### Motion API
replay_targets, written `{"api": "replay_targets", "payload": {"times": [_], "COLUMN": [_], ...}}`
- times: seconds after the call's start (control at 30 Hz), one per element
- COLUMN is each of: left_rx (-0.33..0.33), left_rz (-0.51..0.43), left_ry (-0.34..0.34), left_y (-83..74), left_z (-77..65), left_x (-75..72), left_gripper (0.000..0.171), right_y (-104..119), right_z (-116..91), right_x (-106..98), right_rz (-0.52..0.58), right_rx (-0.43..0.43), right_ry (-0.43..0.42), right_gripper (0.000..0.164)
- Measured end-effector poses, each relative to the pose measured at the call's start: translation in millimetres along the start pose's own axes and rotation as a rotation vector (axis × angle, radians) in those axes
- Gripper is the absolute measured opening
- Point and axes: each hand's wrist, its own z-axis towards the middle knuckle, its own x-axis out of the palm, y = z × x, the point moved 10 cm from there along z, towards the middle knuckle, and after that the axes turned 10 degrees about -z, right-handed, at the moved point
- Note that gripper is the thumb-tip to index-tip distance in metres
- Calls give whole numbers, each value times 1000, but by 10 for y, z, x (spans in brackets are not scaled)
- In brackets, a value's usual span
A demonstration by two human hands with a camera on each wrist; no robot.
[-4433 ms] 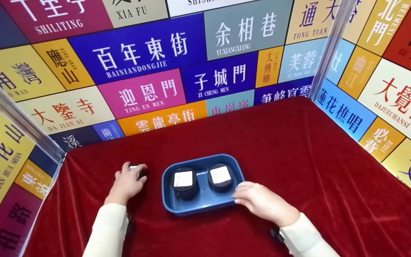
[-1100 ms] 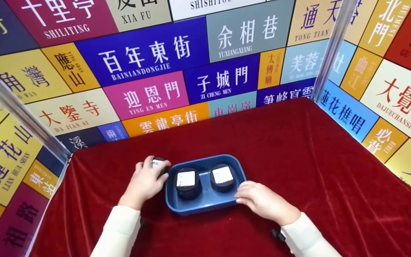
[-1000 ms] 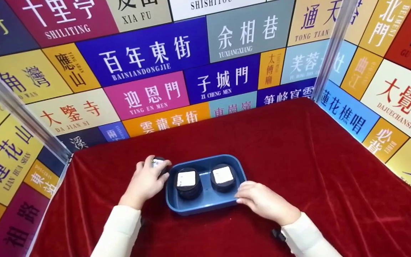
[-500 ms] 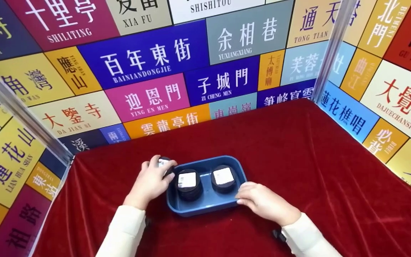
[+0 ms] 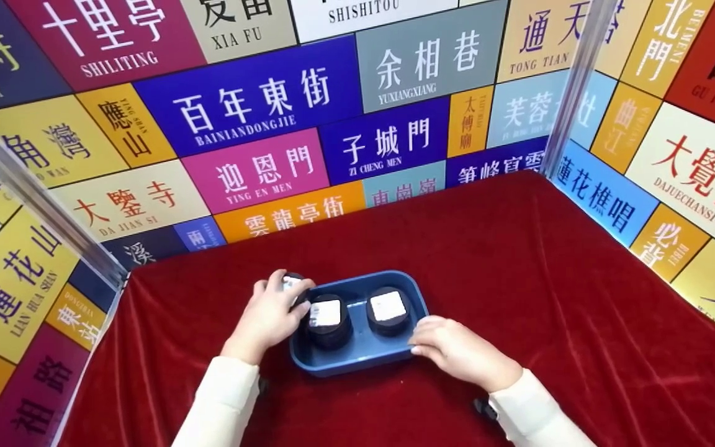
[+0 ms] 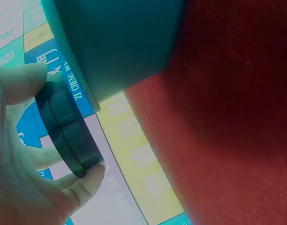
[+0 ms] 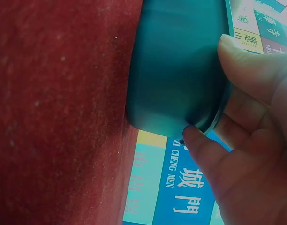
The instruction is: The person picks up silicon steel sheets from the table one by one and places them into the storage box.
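My left hand [image 5: 274, 310] grips a flat round black case [image 6: 66, 124] by its edges, thumb on one side and fingers on the other. A seam runs round the side of this case, and its top bears a white label. It is held over the left rim of a blue rectangular tub [image 5: 357, 363]. Inside the tub, a left pile of black round cases [image 5: 331, 338] and a right pile of black round cases [image 5: 390, 328] each show a white label on top. My right hand [image 5: 460, 351] pinches the tub's rim at its front right corner.
Dark red cloth [image 5: 488, 248] covers the table under the tub. Panels printed with place names [image 5: 252, 99] stand as walls behind and at both sides, with clear upright posts [image 5: 575, 93] at the corners.
My left hand has carried its black case rightward from the cloth on the left to the tub's left rim. My right hand has stayed at the tub's corner.
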Motion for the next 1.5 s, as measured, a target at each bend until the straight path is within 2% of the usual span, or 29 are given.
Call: {"api": "replay_targets", "payload": {"times": [0.17,0.67,1.03,1.3,1.5], "left_rx": [-7,58,50,103,147], "left_rz": [-7,3,8,30,7], "left_ry": [6,0,33,13,4], "left_y": [-30,-171,-249,-388,-496], "left_z": [11,41,67,86,77], "left_x": [4,14,51,29,13], "left_gripper": [35,35,39,37,37], "right_y": [10,12,19,16,4], "right_z": [-3,-13,-14,-10,-7], "right_x": [-6,-16,-31,-34,-12], "right_rz": [-5,0,8,8,12], "right_rx": [-22,-31,-30,-30,-17], "right_ry": [-14,-29,-33,-32,-13], "right_gripper": [8,7,8,8,9]}}
